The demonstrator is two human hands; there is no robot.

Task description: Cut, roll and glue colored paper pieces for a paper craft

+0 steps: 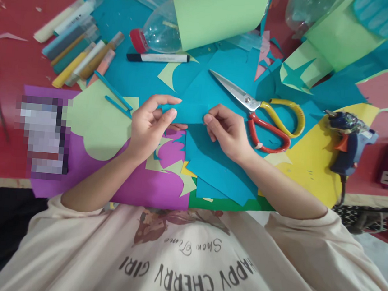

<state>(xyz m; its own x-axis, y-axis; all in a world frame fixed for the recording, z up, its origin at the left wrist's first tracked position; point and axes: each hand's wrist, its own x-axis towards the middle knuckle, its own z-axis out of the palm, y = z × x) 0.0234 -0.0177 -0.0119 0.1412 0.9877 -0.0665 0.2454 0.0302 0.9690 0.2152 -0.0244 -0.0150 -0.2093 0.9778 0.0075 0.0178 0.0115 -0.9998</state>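
Observation:
Between my two hands I hold a small strip of blue paper [190, 113]. My left hand [153, 121] pinches its left end with the thumb on top and the fingers partly spread around it. At the right end, the thumb and curled fingers of my right hand [227, 131] grip the strip. Just beyond my right hand lie scissors [251, 106] with one yellow and one red handle, their blades apart from the strip. Sheets of blue paper [221, 170] lie beneath my hands. Green paper [103, 115] with curved cut edges is beside my left hand.
A clear bottle with a red cap [140, 40] and green paper wrap lies at the back. Several markers [76, 40] are at the far left, and a black-and-white marker [158, 57] is near the bottle. A blue glue gun [348, 145] rests on yellow paper [309, 167] at right.

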